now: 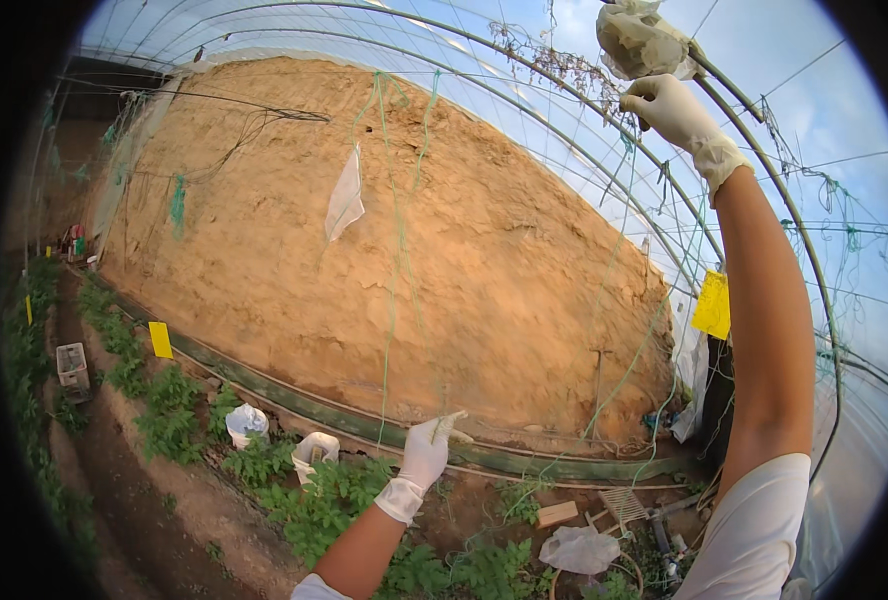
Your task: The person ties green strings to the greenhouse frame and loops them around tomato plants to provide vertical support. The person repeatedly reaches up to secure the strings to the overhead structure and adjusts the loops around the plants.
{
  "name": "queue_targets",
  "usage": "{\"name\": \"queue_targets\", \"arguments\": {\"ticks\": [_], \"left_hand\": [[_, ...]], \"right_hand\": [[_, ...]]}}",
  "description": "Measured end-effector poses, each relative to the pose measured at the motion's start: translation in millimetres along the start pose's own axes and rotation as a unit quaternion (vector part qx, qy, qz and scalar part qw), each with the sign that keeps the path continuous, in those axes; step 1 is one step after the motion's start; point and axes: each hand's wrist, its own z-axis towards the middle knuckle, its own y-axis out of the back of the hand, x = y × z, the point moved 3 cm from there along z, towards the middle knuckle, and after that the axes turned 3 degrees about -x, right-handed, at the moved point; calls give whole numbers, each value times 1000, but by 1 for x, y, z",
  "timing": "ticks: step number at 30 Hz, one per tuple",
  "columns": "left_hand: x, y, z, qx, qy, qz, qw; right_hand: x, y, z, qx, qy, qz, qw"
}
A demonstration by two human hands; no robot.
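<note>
Inside a greenhouse, my right hand (669,112) in a white glove is raised high at the upper right, its fingers bent together by dried vine stems (564,64) on a wire; whether it grips them is unclear. Just above it a crumpled whitish plastic bag (643,41) is on a metal tube. My left hand (425,454), also gloved, is low at the centre, index finger stretched out, near a thin green twine (388,337); whether twine lies in its fingers cannot be told. Leafy green plants (331,499) grow below it.
An earthen wall (264,225) stands ahead, with a green strip (294,401) along its foot. White buckets (247,424), a crate (72,364), a wooden block (557,514) and a plastic bag (579,550) are on the ground. Yellow cards (160,340) and several twines hang about.
</note>
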Motion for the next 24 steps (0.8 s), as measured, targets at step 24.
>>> {"name": "queue_targets", "arguments": {"ticks": [24], "left_hand": [[78,178,9,-202,61,87,974]], "right_hand": [[200,-109,38,-29,88,-68,993]]}}
